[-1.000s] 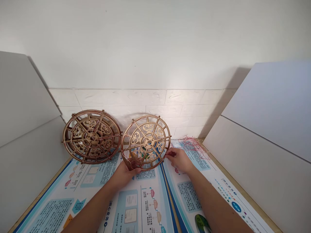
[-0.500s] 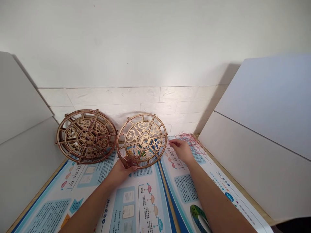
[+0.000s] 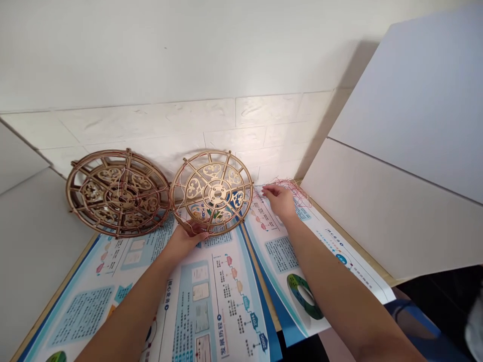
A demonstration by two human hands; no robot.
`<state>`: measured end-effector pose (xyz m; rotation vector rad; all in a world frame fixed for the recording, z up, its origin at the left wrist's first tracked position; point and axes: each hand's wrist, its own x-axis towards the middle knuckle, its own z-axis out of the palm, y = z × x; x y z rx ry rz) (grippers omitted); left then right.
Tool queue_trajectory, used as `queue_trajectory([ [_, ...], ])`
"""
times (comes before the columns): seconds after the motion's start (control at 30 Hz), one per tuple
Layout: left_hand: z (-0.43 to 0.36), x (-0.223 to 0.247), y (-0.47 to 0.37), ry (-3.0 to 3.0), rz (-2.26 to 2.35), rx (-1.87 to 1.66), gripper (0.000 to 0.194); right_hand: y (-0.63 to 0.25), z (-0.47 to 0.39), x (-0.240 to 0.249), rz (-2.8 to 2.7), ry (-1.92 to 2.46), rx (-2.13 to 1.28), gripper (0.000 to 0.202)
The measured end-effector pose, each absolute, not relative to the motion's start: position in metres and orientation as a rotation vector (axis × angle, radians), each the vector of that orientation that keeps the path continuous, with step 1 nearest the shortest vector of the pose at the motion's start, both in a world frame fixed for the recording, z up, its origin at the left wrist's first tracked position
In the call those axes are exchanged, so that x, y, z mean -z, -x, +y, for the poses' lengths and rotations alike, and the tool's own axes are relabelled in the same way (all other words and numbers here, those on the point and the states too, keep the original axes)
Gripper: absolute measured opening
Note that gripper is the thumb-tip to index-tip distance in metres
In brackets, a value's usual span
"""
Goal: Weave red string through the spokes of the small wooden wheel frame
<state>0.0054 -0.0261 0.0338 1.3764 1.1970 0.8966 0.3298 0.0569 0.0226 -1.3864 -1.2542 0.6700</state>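
A round, fretwork wooden wheel (image 3: 218,193) with spokes and scroll-shaped cutouts leans near the wall, thin pinkish wire running along its rim. My left hand (image 3: 186,238) grips its lower left edge, thumb in front and fingers partly hidden behind. Just right of the wheel, my right hand (image 3: 279,200) is closed in a pinch, not touching the rim. Whatever lies between those fingertips is too fine to make out. A loose tangle of pink-red wire (image 3: 301,194) lies behind and beside the right hand.
Left of the held wheel, a darker stack of similar wooden wheels (image 3: 119,195) leans by the brick-patterned wall (image 3: 151,120). Printed posters (image 3: 249,281) cover the tabletop. White panels (image 3: 362,201) stand on both sides. A blue object (image 3: 411,322) shows at the lower right.
The camera view has tilted down and shifted, so everything appears higher and further left. Both hands keep nearly the same places by the wheel.
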Motion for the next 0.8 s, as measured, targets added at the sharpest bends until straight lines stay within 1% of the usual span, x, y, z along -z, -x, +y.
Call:
queue_trajectory([
  [0.1, -0.028, -0.037, -0.006, -1.380, 1.232, -0.903, 0.041, -0.332, 0.058, -0.024, -1.211, 1.372, -0.611, 0.023],
  [0.17, -0.028, -0.039, -0.006, -1.394, 1.239, -0.896, 0.043, -0.333, 0.058, -0.024, -1.192, 1.360, -0.585, 0.025],
  [0.37, -0.024, -0.029, 0.000, -1.386, 1.153, -0.915, 0.048, -0.331, 0.061, -0.021, -1.164, 1.306, -0.629, 0.027],
  [0.57, -0.021, -0.021, 0.006, -1.406, 1.069, -0.877, 0.041, -0.335, 0.062, -0.019, -1.187, 1.415, -0.539, 0.021],
  [0.7, -0.022, -0.024, 0.006, -1.398, 1.053, -0.873, 0.045, -0.334, 0.059, -0.022, -1.201, 1.443, -0.537, 0.023],
  [0.8, -0.024, -0.028, 0.004, -1.415, 1.092, -0.861, 0.043, -0.329, 0.054, -0.029, -1.222, 1.428, -0.550, 0.023],
])
